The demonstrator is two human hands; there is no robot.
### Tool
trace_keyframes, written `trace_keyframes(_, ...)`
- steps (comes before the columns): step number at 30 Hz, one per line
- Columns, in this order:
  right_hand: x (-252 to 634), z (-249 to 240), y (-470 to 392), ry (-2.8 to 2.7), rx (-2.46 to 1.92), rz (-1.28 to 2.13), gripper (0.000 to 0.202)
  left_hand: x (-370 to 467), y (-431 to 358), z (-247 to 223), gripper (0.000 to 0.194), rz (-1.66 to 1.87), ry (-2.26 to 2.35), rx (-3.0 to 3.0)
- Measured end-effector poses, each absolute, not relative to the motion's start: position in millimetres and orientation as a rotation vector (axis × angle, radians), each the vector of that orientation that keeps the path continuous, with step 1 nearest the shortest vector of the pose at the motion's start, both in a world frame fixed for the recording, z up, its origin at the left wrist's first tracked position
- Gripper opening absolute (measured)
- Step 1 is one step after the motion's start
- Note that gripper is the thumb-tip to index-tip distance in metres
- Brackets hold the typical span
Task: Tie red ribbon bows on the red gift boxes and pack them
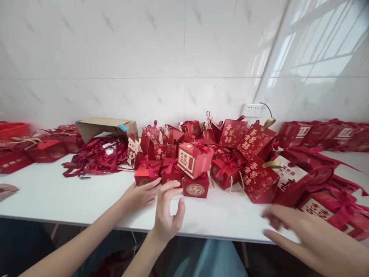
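My left hand (168, 211) is raised over the table's front part, its thumb and fingers apart and nothing held. Just behind it are a small red box (196, 186) with a gold round print and a red box with a cream label (192, 159) resting tilted on top. To the right, my right hand (305, 227) is above the table, slightly blurred, with its thumb apart from the fingers and nothing in it. Close by it are a red gift box (258, 179) with a gold ribbon loop and a ribbon-tied box (331, 211).
A co-worker's hand (142, 196) touches a red bow-tied box (148, 172) at left. Another hand (8, 190) shows at the far left edge. Dark red ribbons (95, 156) lie piled before a cardboard box (106, 125). More red boxes (331, 134) line the wall, below a socket (254, 110).
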State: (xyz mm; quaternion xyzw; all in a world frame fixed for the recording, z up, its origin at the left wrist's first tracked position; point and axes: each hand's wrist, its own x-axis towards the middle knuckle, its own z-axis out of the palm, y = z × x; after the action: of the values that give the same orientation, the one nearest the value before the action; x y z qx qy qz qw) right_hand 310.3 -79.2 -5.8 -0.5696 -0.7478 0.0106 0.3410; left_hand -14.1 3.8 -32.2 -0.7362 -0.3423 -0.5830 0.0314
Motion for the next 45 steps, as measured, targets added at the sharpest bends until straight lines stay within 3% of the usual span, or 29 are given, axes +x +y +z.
trace_keyframes(3, 236, 45, -27, -2.120, -1.569, -0.112, 0.064, -25, 7, -46, 0.021, -1.690, -1.193, -2.480)
trace_keyframes(5, 199, 64, 11, -1.969, -1.671, -0.185, 0.089, -24, 6, -59, 0.022, -1.587, -1.267, -2.669)
trace_keyframes(7, 176, 71, 44, -1.842, -1.785, -0.104, 0.099, -22, 5, -70, 0.027, -1.517, -1.324, -2.793)
trace_keyframes(10, 162, 67, 67, -1.741, -1.804, 0.039, 0.091, -20, 5, -79, 0.033, -1.533, -1.404, -2.856)
trace_keyframes(15, 165, 48, 24, -1.609, -1.402, -0.291, 0.082, -21, 7, -83, 0.033, -1.843, -1.518, -2.777)
trace_keyframes(18, 171, 24, -19, -1.711, -1.182, -0.304, 0.082, -22, 7, -83, 0.025, -2.175, -1.627, -2.593)
trace_keyframes(22, 177, -18, -50, -1.924, -1.236, 0.013, 0.086, -23, 11, -79, 0.026, -2.641, -1.871, -2.280)
trace_keyframes(25, 187, -42, -58, -2.025, -1.386, 0.358, 0.092, -26, 15, -72, 0.029, -2.789, -1.961, -2.301)
trace_keyframes(29, 206, -52, -60, -1.812, -1.238, 0.672, 0.098, -34, 11, -57, 0.036, -2.563, -1.944, -2.569)
trace_keyframes(34, 211, -45, -61, -1.408, -1.278, 0.680, 0.048, -32, 2, -30, 0.038, -1.958, -2.181, -2.940)
trace_keyframes(36, 207, -39, -65, -1.463, -1.405, 0.720, 0.049, -29, 1, -22, 0.040, -1.783, -2.288, -3.064)
trace_keyframes(41, 190, -24, -84, -1.568, -1.446, 0.949, 0.063, -24, -1, -20, 0.037, -1.913, -2.415, -3.073)
trace_keyframes(45, 170, -14, -89, -1.533, -1.428, 1.029, 0.057, -20, -5, -25, 0.034, -2.160, -2.549, -2.937)
